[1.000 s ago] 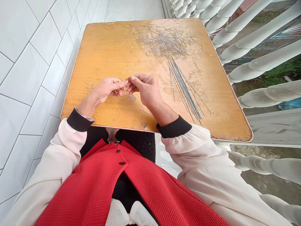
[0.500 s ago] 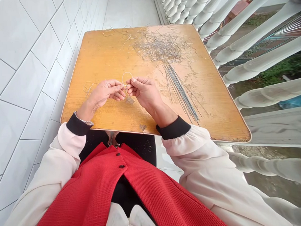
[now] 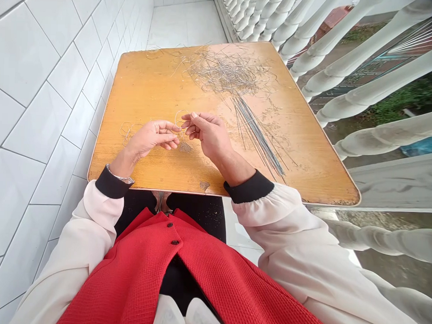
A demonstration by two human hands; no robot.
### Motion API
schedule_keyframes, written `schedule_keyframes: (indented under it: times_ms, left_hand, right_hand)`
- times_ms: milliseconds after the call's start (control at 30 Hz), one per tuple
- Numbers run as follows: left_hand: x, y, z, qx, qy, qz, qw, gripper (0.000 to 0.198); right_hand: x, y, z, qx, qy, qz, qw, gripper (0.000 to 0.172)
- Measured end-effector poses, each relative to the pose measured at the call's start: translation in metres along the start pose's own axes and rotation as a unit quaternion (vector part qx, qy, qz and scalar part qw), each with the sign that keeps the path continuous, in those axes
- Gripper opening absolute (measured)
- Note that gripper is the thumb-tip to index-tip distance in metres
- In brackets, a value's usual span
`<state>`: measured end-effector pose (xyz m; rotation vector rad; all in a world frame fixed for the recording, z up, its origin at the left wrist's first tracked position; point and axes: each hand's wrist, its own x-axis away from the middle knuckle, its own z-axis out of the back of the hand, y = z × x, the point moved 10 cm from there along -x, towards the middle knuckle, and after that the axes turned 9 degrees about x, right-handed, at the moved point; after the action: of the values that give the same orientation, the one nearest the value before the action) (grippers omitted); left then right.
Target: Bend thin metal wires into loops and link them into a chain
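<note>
My right hand (image 3: 214,136) is closed in a pinch on a thin wire loop (image 3: 176,117) above the table, its thumb pressed against the index finger. Facing it, my left hand (image 3: 151,140) has its fingers loosely stretched and apart, tips close to the lower end of the loop. Whether those tips touch the wire I cannot tell. Left of that hand lies a small coil of bent wire (image 3: 127,130). A bundle of straight grey wires (image 3: 261,137) lies to the right of my right hand.
Farther back on the wooden table (image 3: 144,88) sits a tangled heap of thin wire (image 3: 229,72). A white tiled wall (image 3: 36,113) runs along the left. White balusters (image 3: 353,98) line the right side.
My left thumb and index finger have parted from their pinch at the loop. The right hand keeps its pinch, and the loop has tilted lower. The view has shifted slightly.
</note>
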<state>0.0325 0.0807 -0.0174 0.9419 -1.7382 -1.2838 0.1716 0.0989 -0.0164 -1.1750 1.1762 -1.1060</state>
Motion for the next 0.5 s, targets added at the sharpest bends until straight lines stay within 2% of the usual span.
schedule_keyframes:
  times_ms: [367, 500]
  left_hand:
    - [0.001, 0.0, -0.011, -0.029, -0.048, -0.001, 0.998, 0.022]
    - [0.001, 0.0, -0.008, -0.044, -0.043, -0.001, 0.998, 0.024]
  right_hand:
    - [-0.002, -0.004, 0.001, 0.019, 0.013, -0.004, 1.0, 0.023]
    - [-0.002, -0.006, 0.003, 0.04, 0.032, 0.011, 0.999, 0.022]
